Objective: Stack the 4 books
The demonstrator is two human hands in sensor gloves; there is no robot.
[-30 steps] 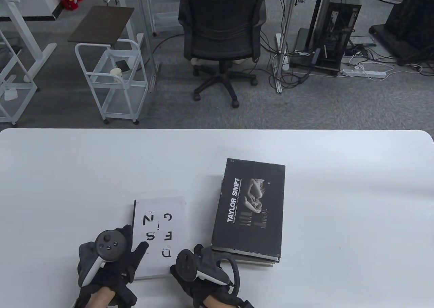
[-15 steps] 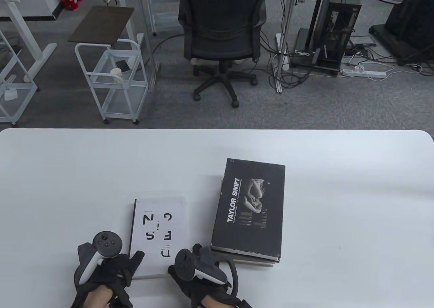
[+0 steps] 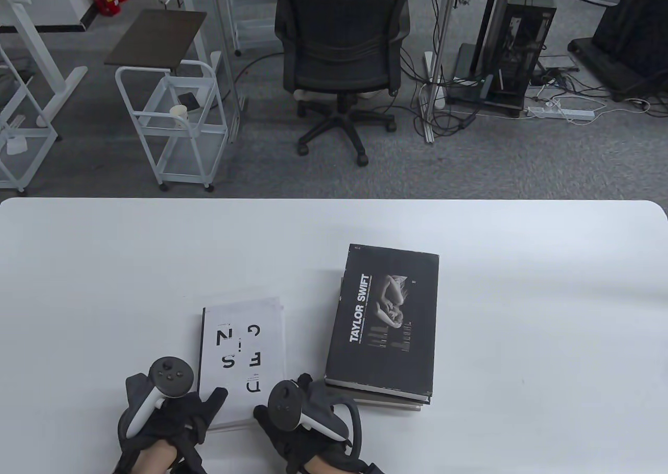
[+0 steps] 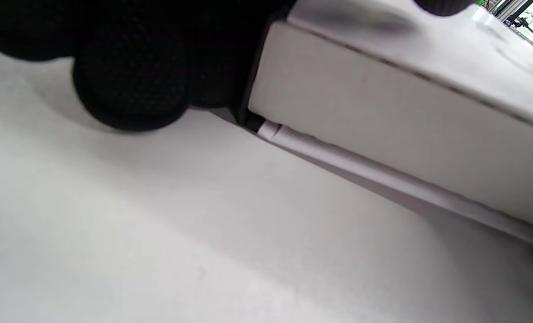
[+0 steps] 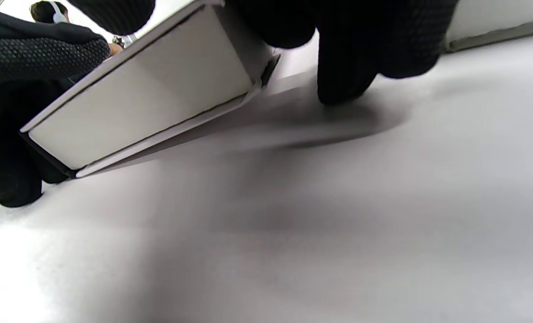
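Two hands on my white book (image 3: 241,359) lettered N G S E, left hand (image 3: 172,416) and right hand (image 3: 292,416) gripping its near corners, "TAYLOR SWIFT" book (image 3: 383,320) at 2 o'clock.

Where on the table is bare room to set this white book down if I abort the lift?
Bare table runs right of the Taylor Swift book, behind it to the far edge, and left of the white book. It is crowded between the two books, where the right hand sits; the left hand fills the near-left corner.
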